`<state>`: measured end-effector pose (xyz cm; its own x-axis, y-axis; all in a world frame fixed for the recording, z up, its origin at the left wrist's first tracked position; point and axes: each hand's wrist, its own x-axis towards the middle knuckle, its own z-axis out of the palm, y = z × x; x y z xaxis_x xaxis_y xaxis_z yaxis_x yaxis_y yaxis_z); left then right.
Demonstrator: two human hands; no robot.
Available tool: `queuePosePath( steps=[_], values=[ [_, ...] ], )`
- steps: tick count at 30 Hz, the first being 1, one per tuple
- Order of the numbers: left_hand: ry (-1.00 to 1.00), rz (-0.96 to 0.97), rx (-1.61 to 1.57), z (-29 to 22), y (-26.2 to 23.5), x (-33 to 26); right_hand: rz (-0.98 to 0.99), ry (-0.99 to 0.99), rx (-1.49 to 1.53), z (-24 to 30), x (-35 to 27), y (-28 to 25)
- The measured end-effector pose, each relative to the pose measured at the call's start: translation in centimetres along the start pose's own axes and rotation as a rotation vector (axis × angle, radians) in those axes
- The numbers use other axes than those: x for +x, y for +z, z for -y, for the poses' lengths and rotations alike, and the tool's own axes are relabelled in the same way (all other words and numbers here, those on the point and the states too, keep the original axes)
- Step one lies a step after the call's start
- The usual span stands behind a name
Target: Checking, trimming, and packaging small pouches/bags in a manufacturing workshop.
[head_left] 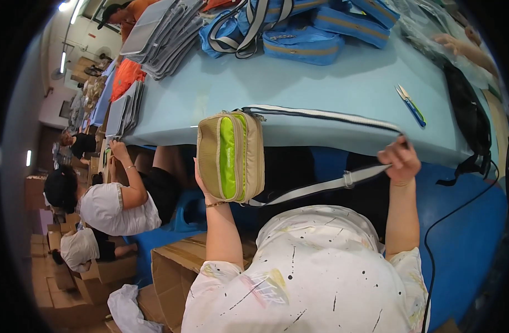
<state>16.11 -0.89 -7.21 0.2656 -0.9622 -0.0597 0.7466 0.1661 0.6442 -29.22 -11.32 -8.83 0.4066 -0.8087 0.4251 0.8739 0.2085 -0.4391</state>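
Note:
A small beige bag point(207, 158) with a bright green front panel stands upright at the table's near edge. My left hand point(201, 180) supports it from its left and lower side, most of the fingers hidden behind the bag. From the bag's right side a grey-and-white strap point(321, 190) with dark edging runs out in a long loop. My right hand point(400, 161) is closed on the far end of that loop and pulls it out to the right. A slider buckle point(348, 178) sits on the lower run of the strap.
Snips point(411, 106) with blue and green handles lie on the light blue table point(332, 86). Blue bags point(304, 44) and stacked grey panels point(163, 41) fill its far side. A black strap point(468, 111) hangs at right. Cardboard boxes point(174, 272) and co-workers are at left.

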Motion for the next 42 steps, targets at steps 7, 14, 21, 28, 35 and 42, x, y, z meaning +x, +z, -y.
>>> queuePosePath(
  steps=[7, 14, 21, 28, 35, 42],
  values=[
    [-0.004, -0.022, -0.025, 0.2, 0.4, 0.0, -0.129, -0.247, 0.064, 4.2, 0.3, -0.4],
    [0.044, -0.109, 0.058, 1.1, -0.6, 1.2, -0.190, -0.185, -0.074, 3.3, 1.8, 2.1],
    [0.128, -0.299, 0.100, -0.2, 0.1, 1.7, -0.406, 0.080, -0.369, 3.5, 1.5, 2.7],
    [0.145, -0.301, 0.132, -0.1, 1.7, 1.1, -0.451, 0.072, -0.378, 3.1, 1.3, 3.4],
    [0.183, -0.282, 0.107, 1.4, 1.6, 2.0, -0.446, -0.022, -0.324, 4.4, 0.4, 1.5],
    [0.175, -0.418, 0.143, 1.2, 3.7, 1.1, -0.557, 0.004, -0.240, 2.6, 0.9, 2.7]
  ],
)
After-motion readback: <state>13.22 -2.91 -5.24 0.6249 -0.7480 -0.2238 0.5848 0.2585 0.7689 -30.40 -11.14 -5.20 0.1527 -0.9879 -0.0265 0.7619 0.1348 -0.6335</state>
